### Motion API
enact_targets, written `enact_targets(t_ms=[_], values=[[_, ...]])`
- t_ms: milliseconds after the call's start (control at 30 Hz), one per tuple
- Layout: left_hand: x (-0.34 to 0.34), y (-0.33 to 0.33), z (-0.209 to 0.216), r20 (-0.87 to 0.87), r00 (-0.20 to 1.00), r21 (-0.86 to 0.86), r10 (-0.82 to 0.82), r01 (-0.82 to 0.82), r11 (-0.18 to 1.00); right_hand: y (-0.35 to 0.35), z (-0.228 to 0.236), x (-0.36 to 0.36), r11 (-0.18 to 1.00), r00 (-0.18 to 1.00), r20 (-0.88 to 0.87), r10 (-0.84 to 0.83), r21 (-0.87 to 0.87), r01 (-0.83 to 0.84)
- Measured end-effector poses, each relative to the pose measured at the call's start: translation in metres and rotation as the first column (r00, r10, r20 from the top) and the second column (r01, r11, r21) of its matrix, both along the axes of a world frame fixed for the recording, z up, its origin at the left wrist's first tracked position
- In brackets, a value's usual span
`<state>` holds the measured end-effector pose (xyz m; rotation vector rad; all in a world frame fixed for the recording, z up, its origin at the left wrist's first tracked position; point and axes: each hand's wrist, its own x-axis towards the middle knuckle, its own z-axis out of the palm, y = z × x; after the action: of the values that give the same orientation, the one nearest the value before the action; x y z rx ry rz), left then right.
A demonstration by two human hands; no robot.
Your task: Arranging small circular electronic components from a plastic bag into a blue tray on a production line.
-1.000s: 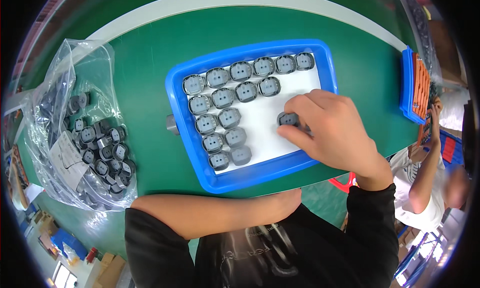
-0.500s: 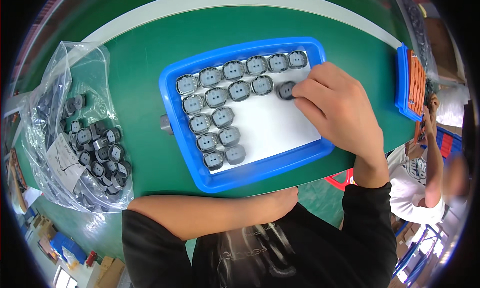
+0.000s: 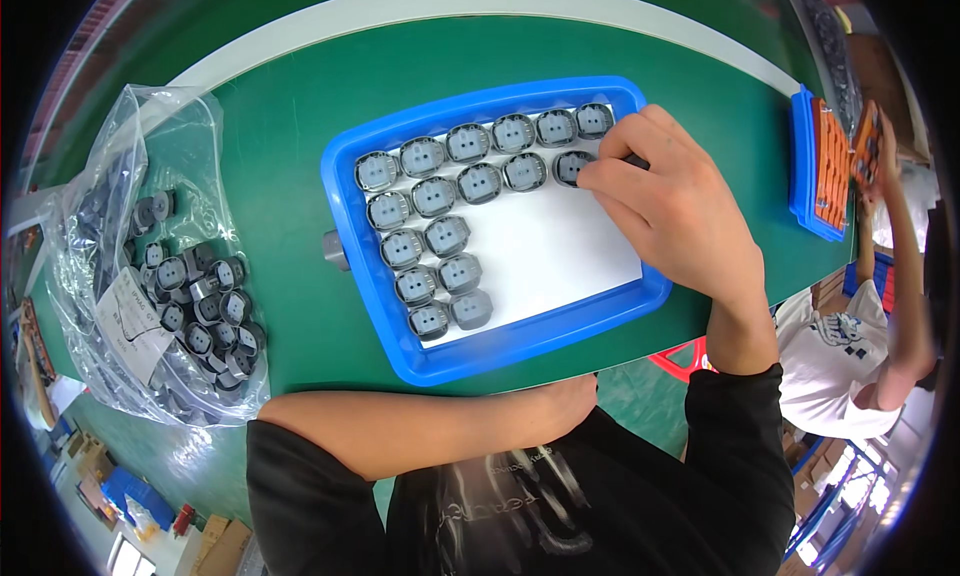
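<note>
A blue tray (image 3: 345, 251) lined with white sheet (image 3: 545, 251) holds several dark-rimmed grey plastic parts with two small holes, like socket inserts. They stand in two rows along the far side and two columns at the left. My right hand (image 3: 685, 201) reaches over the tray's right side, its fingers closed at the edge of the last socket insert (image 3: 573, 169) in the second row. A dark bit shows between its fingers, too hidden to name. My left hand (image 3: 572, 401) rests by the table's near edge, forearm across my body; its fingers are hidden.
On the left of the green table (image 3: 280, 206) lies a clear plastic bag (image 3: 175, 116) with loose socket inserts (image 3: 205, 311) and a white label. A small grey piece (image 3: 335, 248) touches the tray's left side. At right are a blue bin (image 3: 803, 176) of orange pieces and another person (image 3: 845, 366).
The socket insert by my right fingers has gone from tilted to lying flatter in the second row, slightly farther away. The other person's hands have lifted an orange piece.
</note>
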<state>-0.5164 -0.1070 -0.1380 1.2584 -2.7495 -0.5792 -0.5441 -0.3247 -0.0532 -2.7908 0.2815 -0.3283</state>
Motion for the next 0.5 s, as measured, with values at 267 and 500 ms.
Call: enact_targets(t_ms=[267, 500], values=[[0.005, -0.002, 0.006, 0.010, 0.999, -0.032, -0.031, 0.032, 0.999, -0.005, -0.005, 0.003, 0.998, 0.995, 0.086, 0.050, 0.019, -0.052], [0.011, -0.008, 0.011, -0.073, 0.996, 0.027, -0.041, 0.043, 0.999, -0.004, -0.007, 0.005, 0.999, 0.995, 0.100, 0.011, 0.033, -0.015]])
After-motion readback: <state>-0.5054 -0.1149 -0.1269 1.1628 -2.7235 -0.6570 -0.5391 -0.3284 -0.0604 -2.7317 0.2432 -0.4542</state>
